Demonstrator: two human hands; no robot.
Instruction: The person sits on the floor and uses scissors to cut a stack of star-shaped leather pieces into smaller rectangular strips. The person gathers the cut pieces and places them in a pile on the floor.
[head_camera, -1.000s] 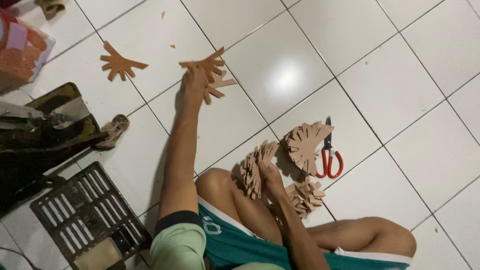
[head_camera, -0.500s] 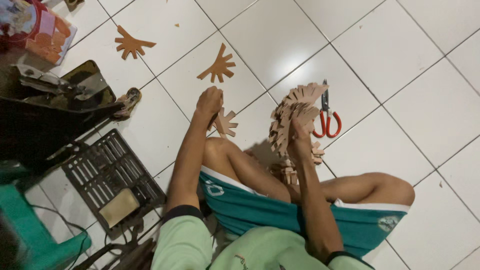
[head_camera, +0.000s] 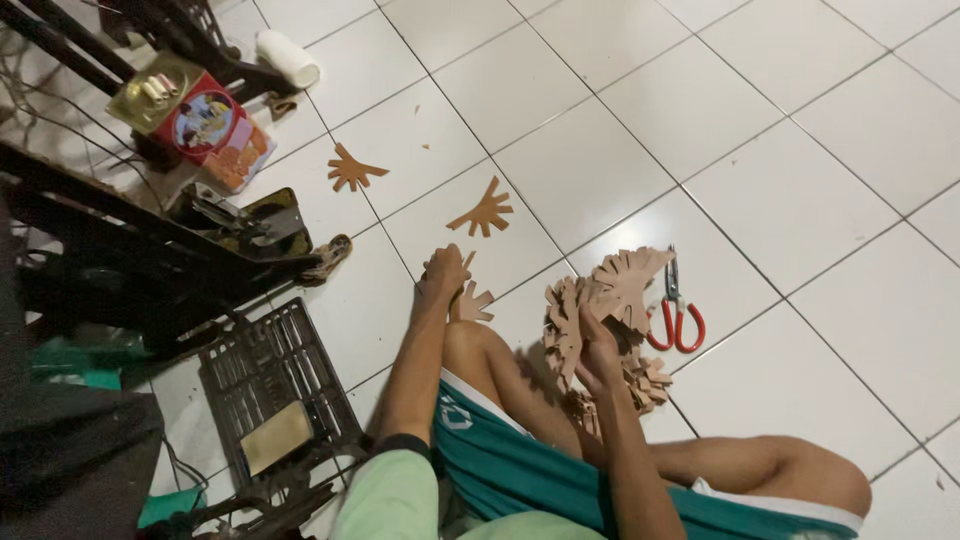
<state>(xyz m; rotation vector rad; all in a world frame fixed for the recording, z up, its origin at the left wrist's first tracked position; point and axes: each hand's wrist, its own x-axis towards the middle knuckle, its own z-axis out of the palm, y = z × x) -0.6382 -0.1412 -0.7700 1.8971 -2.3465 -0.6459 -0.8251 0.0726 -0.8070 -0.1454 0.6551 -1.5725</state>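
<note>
Far left: black treadle grate (head_camera: 268, 385) on the white tiled floor (head_camera: 800, 200), a colourful box (head_camera: 205, 125) farther up. Two brown hand-shaped cutouts (head_camera: 483, 212) flat on tiles. Left hand (head_camera: 443, 272) fingers down on another cutout (head_camera: 472, 300), grip unclear. Right hand (head_camera: 598, 352) closed around a fanned stack of cutouts (head_camera: 600, 300), near the knee. Just right of the stack, red-handled scissors (head_camera: 676, 312).

Pale green short-sleeved shirt with dark cuff trim, teal green shorts with white hem edging, bare legs
</note>
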